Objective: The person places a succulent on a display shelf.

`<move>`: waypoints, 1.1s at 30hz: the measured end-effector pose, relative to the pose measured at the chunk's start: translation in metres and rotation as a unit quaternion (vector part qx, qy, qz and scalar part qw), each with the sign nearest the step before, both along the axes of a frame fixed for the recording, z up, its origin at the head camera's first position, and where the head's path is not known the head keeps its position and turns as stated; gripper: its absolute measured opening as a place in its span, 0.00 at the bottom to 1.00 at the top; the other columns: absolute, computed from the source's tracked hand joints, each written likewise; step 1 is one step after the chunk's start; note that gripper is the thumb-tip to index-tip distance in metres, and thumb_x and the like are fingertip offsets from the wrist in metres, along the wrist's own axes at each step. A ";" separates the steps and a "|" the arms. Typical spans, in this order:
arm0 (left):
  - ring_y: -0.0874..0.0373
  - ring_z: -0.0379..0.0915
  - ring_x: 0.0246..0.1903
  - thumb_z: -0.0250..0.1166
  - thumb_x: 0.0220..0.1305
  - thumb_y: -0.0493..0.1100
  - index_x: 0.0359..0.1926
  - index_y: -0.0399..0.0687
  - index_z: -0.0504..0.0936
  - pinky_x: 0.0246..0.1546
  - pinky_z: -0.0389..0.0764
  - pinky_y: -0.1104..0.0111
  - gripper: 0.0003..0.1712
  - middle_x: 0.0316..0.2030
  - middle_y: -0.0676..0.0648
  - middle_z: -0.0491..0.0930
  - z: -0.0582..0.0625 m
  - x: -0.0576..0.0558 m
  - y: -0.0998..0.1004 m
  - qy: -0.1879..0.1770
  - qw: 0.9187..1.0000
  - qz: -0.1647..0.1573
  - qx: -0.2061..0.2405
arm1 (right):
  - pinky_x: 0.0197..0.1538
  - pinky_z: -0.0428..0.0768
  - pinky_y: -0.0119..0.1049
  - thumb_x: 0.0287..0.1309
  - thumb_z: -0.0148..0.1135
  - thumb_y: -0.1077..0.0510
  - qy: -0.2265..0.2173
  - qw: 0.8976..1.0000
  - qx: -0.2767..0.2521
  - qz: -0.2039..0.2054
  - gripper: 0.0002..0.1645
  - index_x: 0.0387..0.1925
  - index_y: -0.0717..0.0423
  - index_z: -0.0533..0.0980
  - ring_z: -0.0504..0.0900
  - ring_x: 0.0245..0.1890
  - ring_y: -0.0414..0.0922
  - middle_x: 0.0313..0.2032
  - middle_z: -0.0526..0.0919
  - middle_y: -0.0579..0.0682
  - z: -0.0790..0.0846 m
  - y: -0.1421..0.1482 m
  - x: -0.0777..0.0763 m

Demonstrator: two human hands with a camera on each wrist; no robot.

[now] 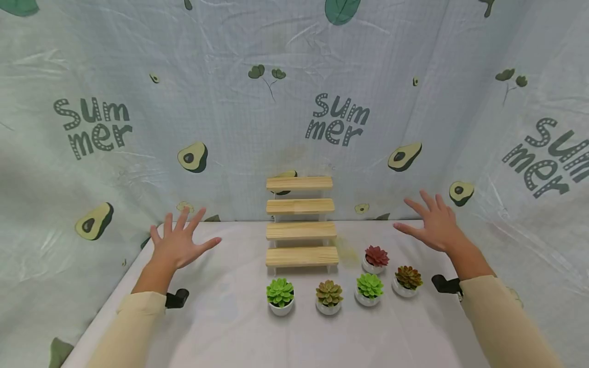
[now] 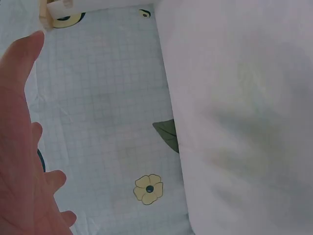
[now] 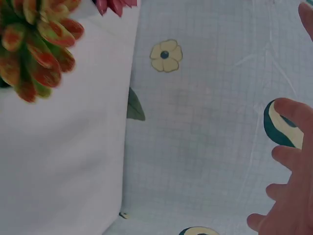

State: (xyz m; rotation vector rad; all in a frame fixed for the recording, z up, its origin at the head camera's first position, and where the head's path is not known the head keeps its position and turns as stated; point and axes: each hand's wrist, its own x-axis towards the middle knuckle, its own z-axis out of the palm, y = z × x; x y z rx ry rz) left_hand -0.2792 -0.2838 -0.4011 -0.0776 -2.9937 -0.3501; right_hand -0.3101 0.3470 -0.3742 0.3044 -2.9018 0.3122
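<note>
Five succulents (image 1: pixel 329 293) on the desk (image 1: pixel 216 322), in front of the stand (image 1: pixel 301 231) and off its right; spaced, I'd guess, for easy reach. Each white pot (image 1: pixel 281 309) holds one. My left hand (image 1: pixel 174 248) is well left of the stand, right hand (image 1: pixel 439 230) well right: both spread wide, gripping nothing.

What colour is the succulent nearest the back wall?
That succulent is dark red, clearest in the head view.
</note>
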 end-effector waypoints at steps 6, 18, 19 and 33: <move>0.22 0.30 0.76 0.52 0.61 0.83 0.83 0.65 0.43 0.66 0.29 0.20 0.59 0.81 0.35 0.39 -0.017 0.011 0.012 0.013 1.000 -0.001 0.021 | 0.68 0.48 0.83 0.60 0.61 0.26 0.015 1.000 -0.010 0.012 0.54 0.77 0.50 0.62 0.40 0.77 0.77 0.79 0.47 0.67 -0.016 -0.003 0.017; 0.26 0.38 0.77 0.59 0.64 0.75 0.82 0.59 0.49 0.69 0.41 0.24 0.55 0.81 0.36 0.45 -0.050 0.033 0.045 0.053 0.995 -0.021 0.087 | 0.67 0.48 0.83 0.64 0.65 0.39 0.046 0.990 -0.119 0.062 0.43 0.74 0.51 0.66 0.43 0.79 0.70 0.79 0.52 0.64 -0.064 -0.015 0.055; 0.26 0.39 0.77 0.60 0.64 0.73 0.82 0.58 0.50 0.69 0.43 0.24 0.55 0.80 0.35 0.46 -0.053 0.034 0.048 0.060 0.993 -0.024 0.097 | 0.67 0.48 0.83 0.65 0.65 0.40 0.044 0.988 -0.132 0.062 0.42 0.75 0.51 0.66 0.43 0.79 0.69 0.79 0.51 0.63 -0.067 -0.016 0.058; 0.36 0.48 0.78 0.65 0.69 0.61 0.82 0.53 0.53 0.75 0.57 0.36 0.49 0.80 0.38 0.53 -0.085 0.037 0.085 0.027 0.949 -0.055 0.311 | 0.65 0.59 0.79 0.69 0.65 0.47 0.019 0.962 -0.272 0.018 0.39 0.76 0.52 0.64 0.53 0.77 0.69 0.78 0.56 0.63 -0.111 -0.017 0.082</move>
